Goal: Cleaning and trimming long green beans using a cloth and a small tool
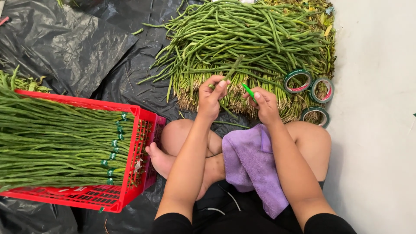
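Black plastic sheeting [86,47] is covering the floor where we are sitting cross-legged beside a pale wall [377,130]. We are facing a big pile of loose long beans [247,39], and a red crate [130,173] at our left is holding more beans [52,138] in taped bundles. A purple cloth [253,164] is lying across our lap. We are counting three rolls of green tape [298,81] by the pile. Our left hand [211,97] is gripping a small bunch of beans [232,71]; our right hand [264,104], close beside it, is pinching a green tape strip [248,92].
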